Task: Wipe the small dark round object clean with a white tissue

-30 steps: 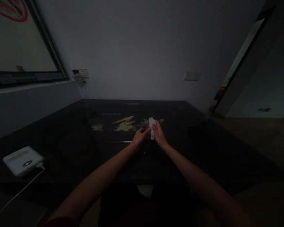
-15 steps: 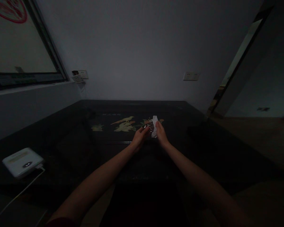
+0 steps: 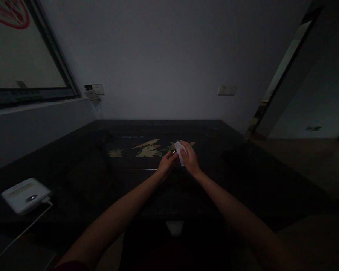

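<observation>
My left hand (image 3: 167,162) is closed around a small shiny object (image 3: 173,151), mostly hidden by my fingers and the tissue; its kind I cannot make out. In my right hand (image 3: 190,158) is a white tissue (image 3: 180,150), pressed over the right side of that shiny object. Both hands meet above the dark glossy table (image 3: 124,188), close to its inlaid bird-and-flower picture (image 3: 148,148).
A white box-like device (image 3: 26,195) with a white cable (image 3: 25,231) sits at the table's left front. Behind the table rises a pale wall with sockets (image 3: 227,90). A window (image 3: 22,56) is at upper left.
My right hand has shifted left, bringing the tissue over the shiny object, so less of it shows. My left hand has stayed nearly in place.
</observation>
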### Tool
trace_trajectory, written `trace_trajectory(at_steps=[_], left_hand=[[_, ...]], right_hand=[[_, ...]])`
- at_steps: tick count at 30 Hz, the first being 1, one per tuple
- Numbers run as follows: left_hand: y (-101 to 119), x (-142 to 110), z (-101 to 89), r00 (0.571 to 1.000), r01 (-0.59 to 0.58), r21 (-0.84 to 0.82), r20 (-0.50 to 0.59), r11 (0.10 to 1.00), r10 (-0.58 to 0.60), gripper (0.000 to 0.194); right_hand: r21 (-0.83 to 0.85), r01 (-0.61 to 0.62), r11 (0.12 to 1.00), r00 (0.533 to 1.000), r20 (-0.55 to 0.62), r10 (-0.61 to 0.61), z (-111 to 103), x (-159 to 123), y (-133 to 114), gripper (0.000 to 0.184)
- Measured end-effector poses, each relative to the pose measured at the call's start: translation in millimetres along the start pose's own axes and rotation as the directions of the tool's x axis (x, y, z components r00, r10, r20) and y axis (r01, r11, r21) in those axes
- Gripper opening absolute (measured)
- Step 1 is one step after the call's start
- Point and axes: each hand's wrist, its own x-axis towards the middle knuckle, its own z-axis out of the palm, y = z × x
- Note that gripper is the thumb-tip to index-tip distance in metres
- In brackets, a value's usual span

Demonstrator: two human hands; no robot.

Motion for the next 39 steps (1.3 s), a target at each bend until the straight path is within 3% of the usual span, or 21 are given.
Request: trace_trajectory(at_steps=[3,6,8,10,12,14,17,20,24,27,29,31,34,36,39], left_hand=[[0.5,-1.7,1.0,1.000,-0.022,0.032,-0.009,0.999,0.023,0.040],[-1.0,-0.1,-0.6,1.000,-0.025,0.064,-0.016,0.998,0.026,0.041],[-2.6,1.9,-2.6,0.999,-0.025,0.072,-0.018,0.997,0.026,0.040],[-3.9,3.6,-4.5,1.000,-0.027,0.068,-0.011,0.997,0.028,0.040],[-4.6,4.2,-5.5,1.000,-0.022,0.060,0.005,0.998,0.022,0.039],[-4.5,3.9,-5.4,1.000,-0.011,0.047,0.021,0.999,0.010,0.038],[-4.0,2.8,-4.4,1.000,-0.008,0.037,0.028,0.999,0.007,0.041],[-3.7,1.8,-3.3,0.999,-0.021,0.050,0.027,0.999,0.020,0.043],[-3.4,0.5,-1.0,0.999,-0.036,0.024,0.023,0.999,0.036,0.041],[-3.6,0.0,0.6,0.999,-0.038,0.003,0.018,0.999,0.038,0.039],[-4.0,-0.1,1.0,0.999,-0.036,0.005,0.004,0.999,0.036,0.040],[-4.5,0.1,0.8,1.000,-0.030,0.006,0.003,1.000,0.030,0.039],[-5.2,0.9,0.1,1.000,-0.007,-0.001,0.005,1.000,0.007,0.037],[-5.7,1.8,-0.9,1.000,0.003,-0.008,0.000,1.000,-0.003,0.036],[-6.2,3.2,-3.1,1.000,-0.002,-0.005,-0.008,1.000,0.002,0.037]], right_hand=[[0.024,0.002,1.000,1.000,0.008,-0.003,-1.6,1.5,-1.4,0.041],[0.200,-0.153,0.968,0.985,-0.049,0.166,1.9,4.9,5.2,0.044],[0.378,-0.320,0.868,0.930,-0.047,0.364,5.7,6.9,12.2,0.047],[0.549,-0.460,0.698,0.834,-0.004,0.552,9.4,7.9,18.5,0.047],[0.659,-0.520,0.543,0.745,0.039,0.666,12.4,7.8,22.5,0.044],[0.711,-0.527,0.465,0.710,0.067,0.701,14.4,7.3,23.7,0.041],[0.725,-0.517,0.455,0.725,0.088,0.683,15.0,6.6,21.7,0.041],[0.639,-0.449,0.624,0.814,0.005,0.581,12.2,6.3,16.6,0.046],[0.275,-0.223,0.935,0.964,-0.082,0.254,4.2,5.0,4.5,0.046],[0.012,-0.015,1.000,1.000,-0.019,0.016,-1.5,3.9,-6.0,0.040],[-0.054,0.061,0.997,0.998,0.038,-0.059,-3.4,3.8,-9.4,0.037],[-0.043,0.051,0.998,0.998,0.033,-0.050,-3.1,4.6,-7.6,0.038],[0.107,-0.116,0.988,0.991,-0.051,0.122,1.0,6.8,4.7,0.044],[0.275,-0.265,0.924,0.955,-0.055,0.290,5.4,7.9,15.6,0.049],[0.520,-0.408,0.750,0.871,-0.023,0.490,12.7,7.8,29.3,0.054]])
